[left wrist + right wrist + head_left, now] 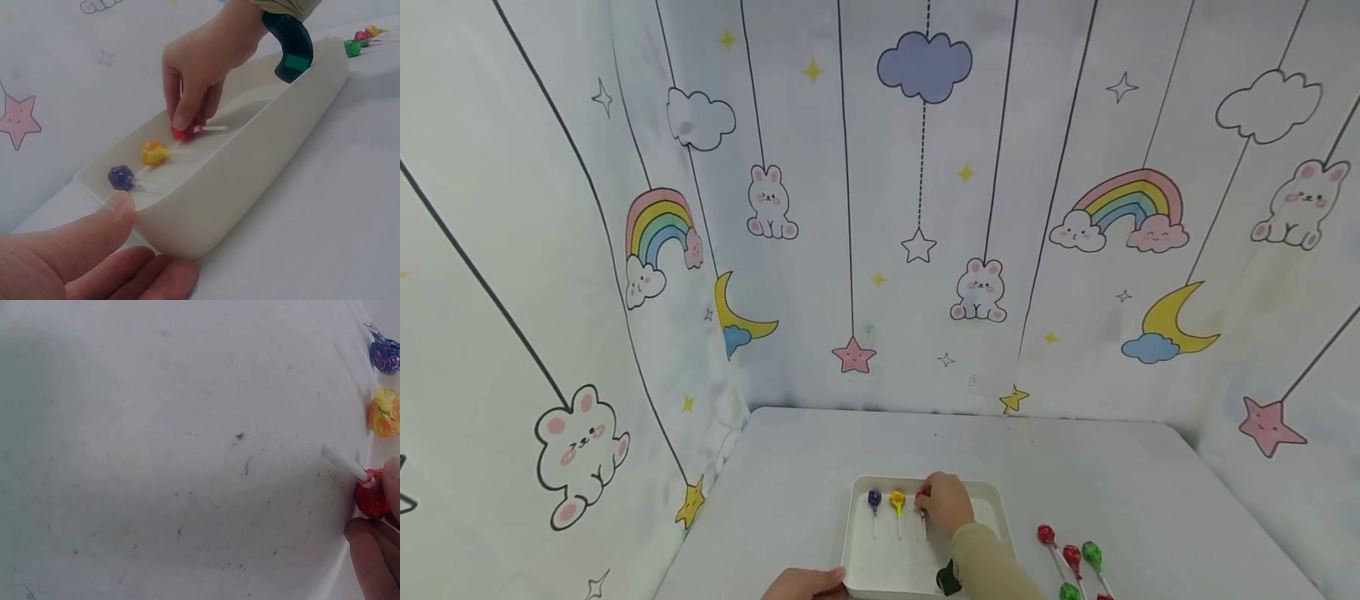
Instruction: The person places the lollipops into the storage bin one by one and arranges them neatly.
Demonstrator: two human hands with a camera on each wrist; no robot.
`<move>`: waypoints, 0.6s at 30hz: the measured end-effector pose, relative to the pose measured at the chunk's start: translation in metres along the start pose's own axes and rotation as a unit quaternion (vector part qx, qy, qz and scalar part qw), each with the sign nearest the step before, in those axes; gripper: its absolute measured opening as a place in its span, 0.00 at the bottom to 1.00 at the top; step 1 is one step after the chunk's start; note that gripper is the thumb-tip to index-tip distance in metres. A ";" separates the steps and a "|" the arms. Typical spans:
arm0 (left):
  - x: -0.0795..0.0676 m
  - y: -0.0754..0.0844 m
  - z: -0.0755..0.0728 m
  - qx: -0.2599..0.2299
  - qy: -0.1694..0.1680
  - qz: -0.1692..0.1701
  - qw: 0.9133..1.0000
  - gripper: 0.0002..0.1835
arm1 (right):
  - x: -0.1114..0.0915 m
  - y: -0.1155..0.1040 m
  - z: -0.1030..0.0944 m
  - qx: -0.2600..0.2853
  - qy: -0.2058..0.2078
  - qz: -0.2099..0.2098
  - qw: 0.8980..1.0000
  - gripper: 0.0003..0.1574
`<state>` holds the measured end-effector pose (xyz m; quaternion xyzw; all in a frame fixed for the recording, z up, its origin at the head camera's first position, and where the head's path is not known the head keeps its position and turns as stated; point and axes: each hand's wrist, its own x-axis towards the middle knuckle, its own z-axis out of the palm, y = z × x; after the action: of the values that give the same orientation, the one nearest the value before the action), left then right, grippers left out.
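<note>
A shallow white tray (887, 571) holds three wrapped lollipops in a row along its far side. At the left is a purple lollipop (875, 498), then a yellow lollipop (897, 500), both with sticks toward the near side. Third in line, a red lollipop (181, 134) is pinched by its candy head between the thumb and fingers of my right hand (948, 503). Its white stick points the same way, low over the tray floor. My left hand (803, 584) grips the tray's near-left corner, thumb on the rim and fingers on the outside below.
To the right of the tray, several more lollipops lie on the white table (1120, 467), among them a red lollipop (1047, 534) and a green lollipop (1092, 553). White walls with printed bunnies, stars and rainbows stand behind and at both sides.
</note>
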<state>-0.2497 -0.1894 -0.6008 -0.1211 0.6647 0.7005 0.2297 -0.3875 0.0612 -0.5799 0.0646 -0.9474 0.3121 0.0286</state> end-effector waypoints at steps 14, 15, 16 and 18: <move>-0.002 0.003 0.000 0.004 -0.017 -0.011 1.000 0.28 | -0.004 0.006 -0.024 0.028 0.015 0.001 0.999 0.09; -0.002 0.002 0.000 0.002 -0.019 -0.011 1.000 0.28 | -0.005 0.006 -0.030 0.034 0.015 0.003 0.999 0.10; -0.002 0.002 -0.001 0.004 -0.020 -0.009 1.000 0.28 | -0.007 0.006 -0.036 0.037 0.017 0.004 0.999 0.11; -0.001 0.001 -0.001 0.002 -0.023 -0.008 1.000 0.29 | -0.010 0.009 -0.050 0.044 0.016 0.002 0.999 0.13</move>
<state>-0.2496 -0.1908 -0.5994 -0.1095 0.6595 0.7000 0.2511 -0.3786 0.0991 -0.5465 0.0592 -0.9324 0.3541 0.0406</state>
